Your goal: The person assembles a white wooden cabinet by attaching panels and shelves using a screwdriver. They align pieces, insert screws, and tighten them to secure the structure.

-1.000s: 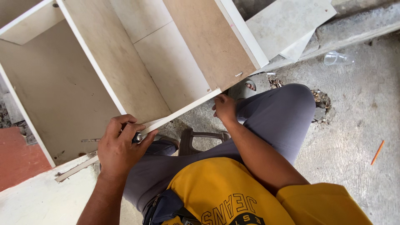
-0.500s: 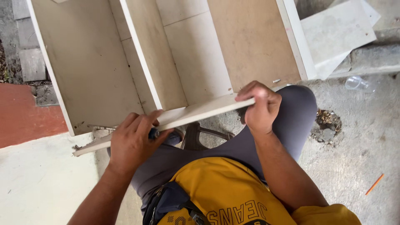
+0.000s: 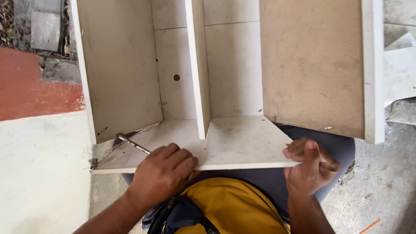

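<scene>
An open white board cabinet (image 3: 225, 86) with a middle divider (image 3: 199, 69) lies in front of me, its near panel (image 3: 242, 143) over my lap. My left hand (image 3: 162, 175) rests on the panel's front edge and is closed around a thin metal tool (image 3: 132, 144) that points away to the left. My right hand (image 3: 310, 167) grips the panel's right front corner, thumb on top. A brown unfinished side panel (image 3: 312, 65) stands at the right.
Red and pale painted floor (image 3: 34, 143) lies to the left, grey concrete (image 3: 381, 182) to the right. White boards (image 3: 401, 73) lie beyond the cabinet at the right. An orange pencil (image 3: 369, 226) lies on the concrete at the lower right.
The cabinet has swung round so its near panel lies level over my lap. My right hand slid to the panel's right corner. My left hand stays on the front edge with the tool.
</scene>
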